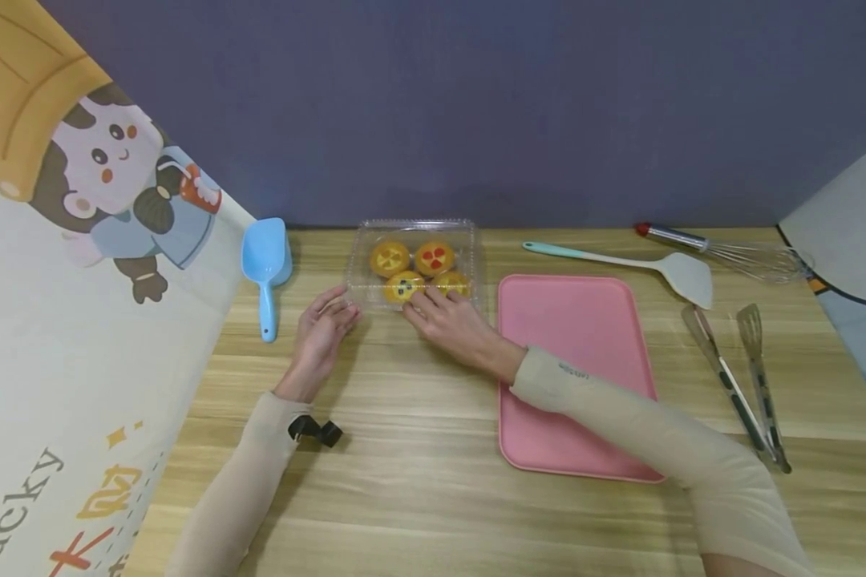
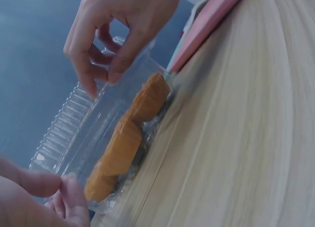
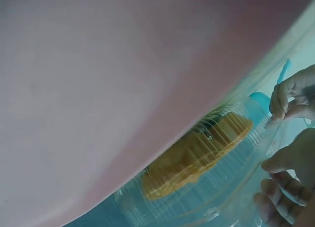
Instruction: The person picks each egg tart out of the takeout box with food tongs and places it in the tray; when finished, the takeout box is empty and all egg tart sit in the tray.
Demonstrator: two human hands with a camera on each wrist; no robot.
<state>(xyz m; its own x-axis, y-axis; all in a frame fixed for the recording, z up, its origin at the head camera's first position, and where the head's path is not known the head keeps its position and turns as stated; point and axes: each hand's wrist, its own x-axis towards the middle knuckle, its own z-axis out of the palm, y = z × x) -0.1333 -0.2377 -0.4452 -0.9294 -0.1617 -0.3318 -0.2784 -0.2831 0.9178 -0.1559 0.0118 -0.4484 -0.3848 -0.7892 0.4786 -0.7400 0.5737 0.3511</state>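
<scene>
A clear plastic food box (image 1: pixel 412 227) sits on the wooden table against the dark back wall. Several round egg tarts (image 1: pixel 390 259) lie inside it; red, yellow and dark toppings show. At the box's front left corner, my left hand (image 1: pixel 321 336) pinches the plastic edge between thumb and fingers. My right hand (image 1: pixel 458 327) reaches over the front edge, thumb and forefinger pinching the rim in the left wrist view, and partly covers the front tarts. From the side, the orange tart shells (image 2: pixel 120 145) show through the box wall below both hands.
Right of the box lies a pink tray (image 1: pixel 570 320), under my right forearm. A blue scoop (image 1: pixel 265 260) lies at the left wall. Farther right are a spatula (image 1: pixel 681 276), a whisk (image 1: pixel 736 255) and metal tongs (image 1: pixel 754 385).
</scene>
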